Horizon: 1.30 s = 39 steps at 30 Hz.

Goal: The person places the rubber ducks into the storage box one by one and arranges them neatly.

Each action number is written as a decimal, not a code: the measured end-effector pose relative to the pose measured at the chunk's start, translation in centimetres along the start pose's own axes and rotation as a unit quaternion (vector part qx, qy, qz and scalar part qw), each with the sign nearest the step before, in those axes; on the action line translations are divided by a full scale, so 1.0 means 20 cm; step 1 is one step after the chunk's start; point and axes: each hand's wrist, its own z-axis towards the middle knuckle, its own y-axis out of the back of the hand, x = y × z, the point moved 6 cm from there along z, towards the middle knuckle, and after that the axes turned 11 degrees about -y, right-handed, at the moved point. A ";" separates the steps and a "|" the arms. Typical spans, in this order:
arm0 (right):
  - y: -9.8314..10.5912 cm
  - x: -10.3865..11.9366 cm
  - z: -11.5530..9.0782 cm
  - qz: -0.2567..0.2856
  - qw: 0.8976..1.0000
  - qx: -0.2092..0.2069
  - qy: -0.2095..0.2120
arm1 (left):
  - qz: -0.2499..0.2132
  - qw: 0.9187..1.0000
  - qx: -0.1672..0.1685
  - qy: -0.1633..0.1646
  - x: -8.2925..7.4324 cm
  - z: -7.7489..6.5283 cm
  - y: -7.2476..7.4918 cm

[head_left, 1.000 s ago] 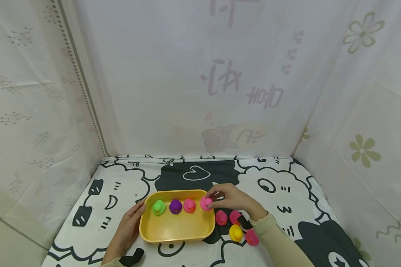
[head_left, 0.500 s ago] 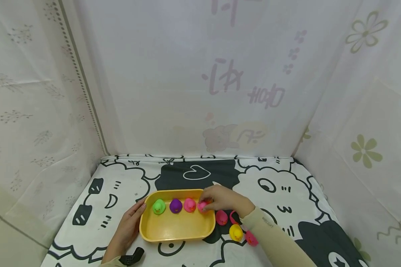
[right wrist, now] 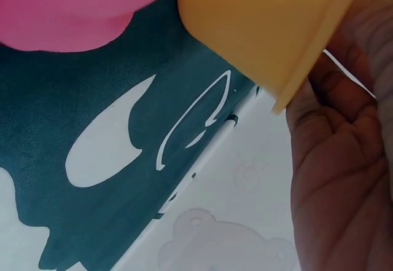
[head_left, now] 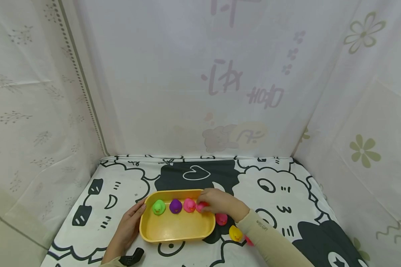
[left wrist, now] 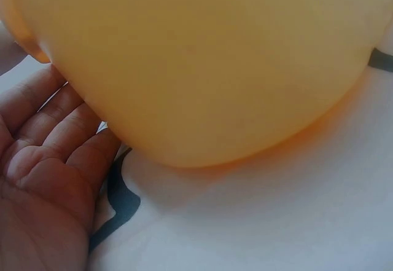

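Observation:
My left hand (head_left: 128, 225) rests along the left end of the yellow tray (head_left: 177, 233), its extended fingers (left wrist: 73, 126) against the outer wall in the left wrist view. At the tray's right end, my right hand (head_left: 222, 203) pinches a pink rubber duck (head_left: 201, 207) just inside the rim. The hand partly covers this duck. To its left, a pink duck (head_left: 189, 205), a purple duck (head_left: 175, 206) and a green duck (head_left: 158, 207) sit in a row. In the right wrist view the hand (right wrist: 344, 154) reaches over the tray's wall (right wrist: 258, 25), and the held duck is hidden.
Right of the tray, a pink duck (head_left: 221, 219) and a yellow duck (head_left: 235, 233) sit on the patterned cloth (head_left: 120, 178). Another pink duck (head_left: 249, 241) is mostly hidden by the right sleeve (head_left: 270, 237). Fabric walls (head_left: 173, 92) enclose the back and sides.
My right hand has moved left and lowered the pink duck from the tray's right rim to beside the other pink duck. My left hand and the tray stay in place.

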 end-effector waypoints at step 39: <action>0.00 -0.01 -0.02 0.030 0.999 -0.006 -0.012 | -0.012 1.000 0.003 0.003 -0.01 -0.01 -0.01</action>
